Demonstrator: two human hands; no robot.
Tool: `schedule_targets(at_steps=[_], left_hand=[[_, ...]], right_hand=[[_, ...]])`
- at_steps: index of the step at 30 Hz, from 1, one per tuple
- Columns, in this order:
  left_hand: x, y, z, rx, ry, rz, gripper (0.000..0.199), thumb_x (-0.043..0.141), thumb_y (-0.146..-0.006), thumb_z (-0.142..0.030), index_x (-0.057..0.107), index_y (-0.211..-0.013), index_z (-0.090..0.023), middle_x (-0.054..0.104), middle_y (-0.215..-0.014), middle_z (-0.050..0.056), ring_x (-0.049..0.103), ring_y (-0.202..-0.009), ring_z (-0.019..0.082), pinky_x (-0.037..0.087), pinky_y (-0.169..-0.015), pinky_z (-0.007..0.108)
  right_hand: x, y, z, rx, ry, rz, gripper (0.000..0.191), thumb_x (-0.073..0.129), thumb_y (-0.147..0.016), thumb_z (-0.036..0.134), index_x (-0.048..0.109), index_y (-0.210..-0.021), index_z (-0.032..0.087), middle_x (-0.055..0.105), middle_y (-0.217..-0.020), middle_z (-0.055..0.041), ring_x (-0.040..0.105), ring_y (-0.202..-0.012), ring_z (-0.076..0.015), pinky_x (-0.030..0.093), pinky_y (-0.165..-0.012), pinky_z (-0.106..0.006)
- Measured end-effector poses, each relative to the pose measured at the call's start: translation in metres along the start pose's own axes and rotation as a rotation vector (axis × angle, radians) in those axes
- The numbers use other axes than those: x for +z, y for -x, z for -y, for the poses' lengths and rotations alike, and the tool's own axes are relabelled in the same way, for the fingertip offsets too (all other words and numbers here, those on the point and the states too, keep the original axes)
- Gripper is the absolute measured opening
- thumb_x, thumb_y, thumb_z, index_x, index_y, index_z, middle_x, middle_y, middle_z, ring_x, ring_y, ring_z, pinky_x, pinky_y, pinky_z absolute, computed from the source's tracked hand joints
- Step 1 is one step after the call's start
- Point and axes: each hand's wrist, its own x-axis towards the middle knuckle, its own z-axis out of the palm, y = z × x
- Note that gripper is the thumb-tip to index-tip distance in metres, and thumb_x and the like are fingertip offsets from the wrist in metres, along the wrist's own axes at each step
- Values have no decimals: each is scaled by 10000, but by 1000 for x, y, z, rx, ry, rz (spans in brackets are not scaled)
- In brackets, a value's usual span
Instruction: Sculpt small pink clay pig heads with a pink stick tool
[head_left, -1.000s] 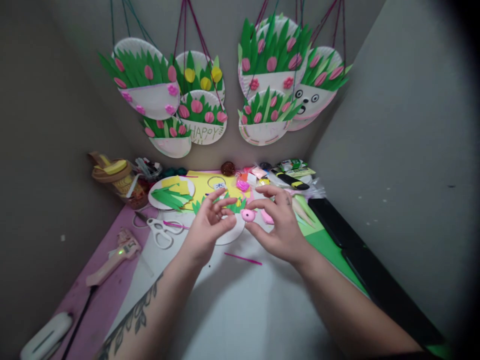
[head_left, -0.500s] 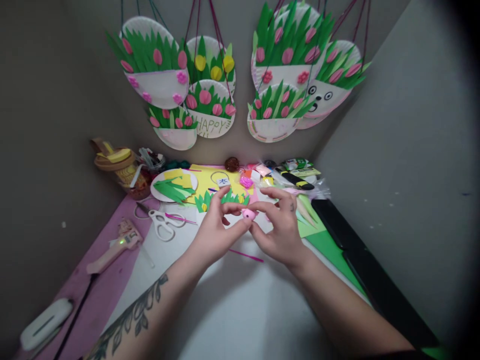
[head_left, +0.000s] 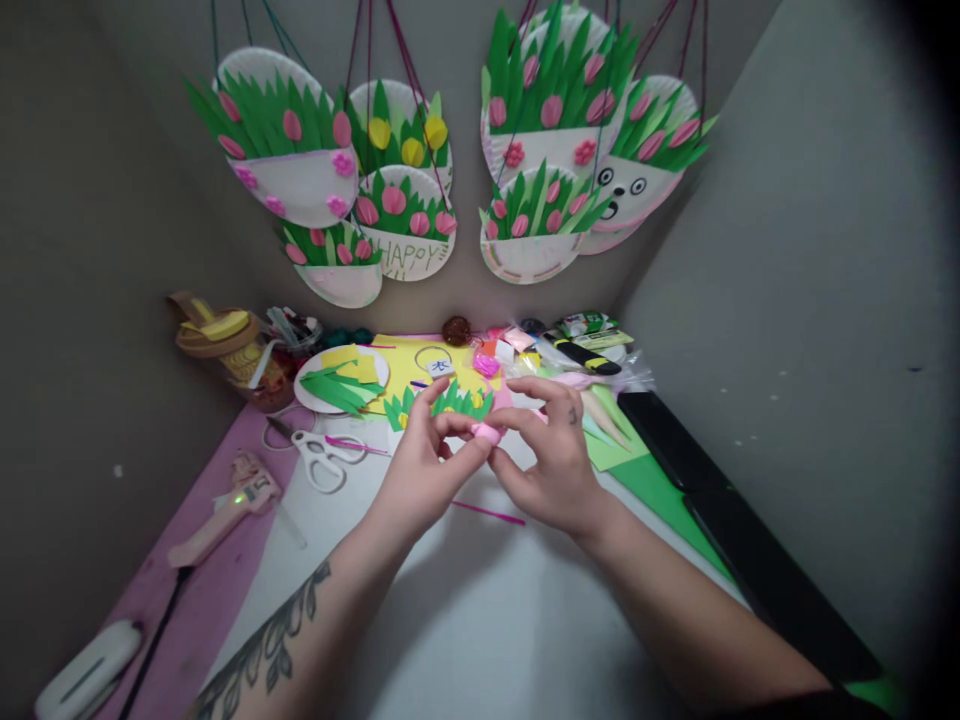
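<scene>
Between my two hands, over the middle of the white work surface [head_left: 480,620], is a small rounded pink piece [head_left: 488,434]. My left hand [head_left: 427,465] pinches its left side with thumb and finger. My right hand [head_left: 553,460] has its thumb and forefinger closed on the right side, its other fingers bent above. What the piece is made of is too small to tell. Behind my left fingers stands a strip of green paper grass [head_left: 454,398] with yellow flowers. A thin magenta stick [head_left: 489,513] lies on the surface below my hands.
White-handled scissors [head_left: 324,460] and a pink glue gun [head_left: 236,505] with its cord lie at left. A paper plate [head_left: 300,385] carries green and yellow cutouts. Black slabs [head_left: 765,570] line the right edge. Decorated paper-plate baskets [head_left: 300,190] hang on the back wall.
The whole view has shifted slightly. The pink piece has turned between my fingers, and a dark dot seen on it before no longer shows. Both hands keep their grip.
</scene>
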Motion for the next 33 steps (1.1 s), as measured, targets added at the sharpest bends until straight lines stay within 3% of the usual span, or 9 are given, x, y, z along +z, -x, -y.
schedule_targets(at_steps=[7,13,20,23,26,29,33], left_hand=[[1,0,0,-1,3,-6,737,730,-767,-349,326,-1379,-277,632,-891,6,583,-895,162,437,-796,309],[-1,1,-3,-28,33,45,906,784,-699,-273,251,-1431,-295,638,-1120,63,566,-986,181,434,-803,309],[3,0,-7,-130,158,22,919,801,-671,-271,273,-1423,-256,670,-934,25,594,-869,164,441,-822,327],[-2,-3,-9,-120,138,15,966,826,-623,-248,277,-1418,-267,659,-1053,55,585,-894,167,444,-811,321],[-17,-2,-11,-53,77,-97,900,826,-614,-261,341,-1372,-245,618,-1140,77,567,-852,136,439,-803,301],[-36,8,-6,-44,4,-221,764,804,-646,-293,419,-1301,-205,638,-1034,61,566,-857,140,435,-788,285],[-58,31,13,-86,-33,-273,602,777,-679,-312,499,-1201,-196,661,-913,37,572,-806,145,430,-717,264]], right_hand=[[0,1,0,4,-21,3,215,633,-751,181,607,-953,250,499,-1210,-86,494,-1114,-284,399,-940,-483],[-1,-2,-2,67,-85,28,244,620,-753,201,611,-992,254,495,-1191,-86,495,-1107,-279,407,-935,-473],[-3,-3,-1,96,-99,56,201,625,-770,224,620,-969,254,498,-1180,-83,479,-1129,-278,405,-952,-476],[0,-4,-7,107,-111,64,217,640,-762,226,623,-977,253,500,-1188,-82,474,-1143,-278,397,-970,-478],[14,-1,-24,177,-139,94,209,665,-751,249,633,-958,244,515,-1166,-79,474,-1149,-272,386,-994,-480],[39,11,-46,279,-154,187,174,659,-750,231,652,-924,230,533,-1131,-81,478,-1121,-263,397,-991,-472],[73,33,-64,319,-166,330,177,650,-747,233,669,-923,235,538,-1131,-87,465,-1141,-273,400,-993,-492]])
